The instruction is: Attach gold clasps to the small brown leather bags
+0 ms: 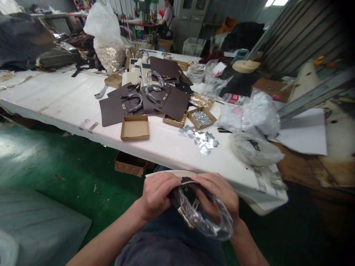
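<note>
Both hands grip a bag panel (169,173) above my lap, at the table's front edge. My left hand (159,190) is closed on its left part, and my right hand (219,190) curls over its right part. A plastic-wrapped bag handle (209,226) with gold-coloured metal fittings hangs from the panel toward me. The panel's pale side faces away, and its dark side is mostly hidden by my fingers. Beyond my hands, small silver metal plates (204,141) lie loose on the white table (155,149).
An open cardboard box (135,128) stands near the table edge. Behind are dark bag panels with handles (174,101), a box of silver pieces (201,117) and a box of gold-coloured pieces (176,119). Plastic bags (260,112) crowd the right. Another person (167,18) sits far back.
</note>
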Tool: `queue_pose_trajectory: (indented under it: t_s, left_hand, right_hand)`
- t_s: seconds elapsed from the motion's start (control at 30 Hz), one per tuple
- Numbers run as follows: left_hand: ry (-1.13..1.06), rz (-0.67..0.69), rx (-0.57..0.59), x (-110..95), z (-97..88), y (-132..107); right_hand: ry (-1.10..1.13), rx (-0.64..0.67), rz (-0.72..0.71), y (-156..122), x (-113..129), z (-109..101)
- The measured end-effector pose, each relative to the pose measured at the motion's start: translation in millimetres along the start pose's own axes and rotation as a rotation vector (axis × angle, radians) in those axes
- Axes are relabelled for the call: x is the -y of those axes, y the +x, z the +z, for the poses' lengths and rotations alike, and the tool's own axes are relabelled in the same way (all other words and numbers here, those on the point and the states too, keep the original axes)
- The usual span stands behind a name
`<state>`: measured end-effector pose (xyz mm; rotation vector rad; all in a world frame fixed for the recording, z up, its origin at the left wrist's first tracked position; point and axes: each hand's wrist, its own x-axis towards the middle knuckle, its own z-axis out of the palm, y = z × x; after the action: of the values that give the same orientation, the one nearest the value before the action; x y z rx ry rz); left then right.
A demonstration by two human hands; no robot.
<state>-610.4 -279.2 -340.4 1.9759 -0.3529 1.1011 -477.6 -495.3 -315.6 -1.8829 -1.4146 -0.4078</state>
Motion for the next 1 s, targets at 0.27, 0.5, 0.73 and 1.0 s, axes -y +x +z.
queue_pose_trajectory:
  t_s: [0.27,0.5,0.73,1.0]
  left_hand:
    - [0.052,0.166,0.186,-32,-29.2,21]
    - [0.109,0.218,0.228,-49,-42.4,30]
    - [0.078,0.231,0.164,-46,-42.5,24]
    - [0.075,0.236,0.164,-45,-41.4,20]
  right_hand:
    - [-0.081,-0.093,-0.168,9,32,-30]
    - [-0.185,-0.003,-0.217,-2,42,-50]
    - [-0.248,0.066,-0.27,-3,53,-66]
    - [-0.267,0.074,-0.282,4,61,-71]
